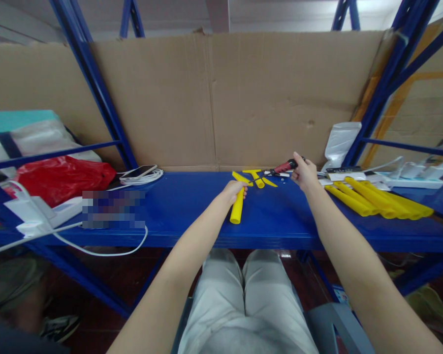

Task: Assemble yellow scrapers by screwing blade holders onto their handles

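Note:
My left hand (237, 191) is closed around a yellow T-shaped piece with a tubular handle (237, 211), held just above the blue shelf top. My right hand (304, 172) grips the red and black handle of a screwdriver (283, 167). Its thin shaft points left and down, and its tip reaches the upper part of the yellow piece by my left fingers. Whether the tip sits in a screw is too small to tell. Just behind lies another yellow T-shaped piece (259, 181), partly crossed by the shaft. Tiny loose bits lie near my right hand.
Several yellow tubes (376, 199) lie side by side at the right, before a white power strip (415, 182). At left are a red plastic bag (64, 177), a phone with coiled white cable (142, 174) and another power strip. Cardboard (214, 103) closes the back; blue posts flank it.

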A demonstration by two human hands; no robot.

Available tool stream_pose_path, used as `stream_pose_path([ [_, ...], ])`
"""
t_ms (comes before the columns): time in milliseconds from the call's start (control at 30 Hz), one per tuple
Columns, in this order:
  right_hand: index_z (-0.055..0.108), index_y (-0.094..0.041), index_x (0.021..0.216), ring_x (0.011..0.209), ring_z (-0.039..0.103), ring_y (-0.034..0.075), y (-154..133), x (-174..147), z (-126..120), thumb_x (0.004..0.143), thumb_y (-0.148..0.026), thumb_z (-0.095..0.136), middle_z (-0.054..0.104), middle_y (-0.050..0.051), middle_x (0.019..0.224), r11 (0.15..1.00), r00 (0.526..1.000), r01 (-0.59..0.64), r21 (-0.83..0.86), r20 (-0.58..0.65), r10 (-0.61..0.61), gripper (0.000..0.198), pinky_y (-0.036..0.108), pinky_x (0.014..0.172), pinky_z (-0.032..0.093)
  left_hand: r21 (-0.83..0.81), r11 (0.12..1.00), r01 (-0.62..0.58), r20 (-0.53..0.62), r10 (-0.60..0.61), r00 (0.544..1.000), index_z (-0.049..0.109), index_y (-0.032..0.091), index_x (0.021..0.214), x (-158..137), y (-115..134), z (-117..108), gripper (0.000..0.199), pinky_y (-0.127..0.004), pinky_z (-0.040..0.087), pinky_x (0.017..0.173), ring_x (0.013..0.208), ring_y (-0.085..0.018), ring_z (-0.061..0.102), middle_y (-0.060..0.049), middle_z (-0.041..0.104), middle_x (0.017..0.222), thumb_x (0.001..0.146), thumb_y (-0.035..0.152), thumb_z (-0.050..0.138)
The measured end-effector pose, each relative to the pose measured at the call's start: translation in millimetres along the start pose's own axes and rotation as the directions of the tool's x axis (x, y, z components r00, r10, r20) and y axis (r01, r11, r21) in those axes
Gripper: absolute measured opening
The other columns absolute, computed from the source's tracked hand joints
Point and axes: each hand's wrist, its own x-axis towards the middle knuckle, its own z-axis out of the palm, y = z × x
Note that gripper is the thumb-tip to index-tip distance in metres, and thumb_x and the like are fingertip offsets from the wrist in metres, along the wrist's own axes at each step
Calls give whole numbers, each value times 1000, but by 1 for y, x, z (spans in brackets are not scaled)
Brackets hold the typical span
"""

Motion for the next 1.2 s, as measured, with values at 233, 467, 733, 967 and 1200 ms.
stream_pose_path([
  [233,36,-23,64,27,27,5,-4,-4,4,66,-44,69,25,-12,36,997,992,-74,-20,-101,72,40,19,26,22,-22,1000,7,-7,-8,1000,51,13,72,0,0,-1,13,-18,30,38,34,-6,37,5,44,44,82,6,51],
  [467,36,-23,61,28,26,5,-1,-3,3,66,-43,69,29,-10,36,996,993,-24,-80,-121,14,39,20,25,20,2,1000,-3,-21,3,1000,50,13,68,1,0,-1,16,-19,30,39,35,-6,38,4,44,44,82,6,51],
  [733,39,-22,57,28,26,6,-1,-4,3,70,-34,65,31,-9,35,993,988,-29,-111,-154,12,32,21,24,18,27,1000,-7,-23,7,1000,53,12,73,3,0,-2,10,-19,32,39,35,-7,39,4,45,44,82,6,51],
  [967,38,-22,55,29,26,6,-1,-6,5,71,-33,63,31,-8,34,992,983,2,-125,-180,-24,31,20,25,19,-47,998,-30,-60,27,998,52,12,70,7,-2,-2,12,-18,30,38,34,-6,38,4,44,44,81,7,53],
  [1200,39,-21,54,29,29,7,3,-8,7,71,-31,64,33,-7,35,978,990,24,-205,-135,-52,32,20,25,18,-68,997,-37,-80,31,996,55,11,79,9,-1,-5,6,-18,33,39,34,-6,39,5,44,45,81,7,52],
])
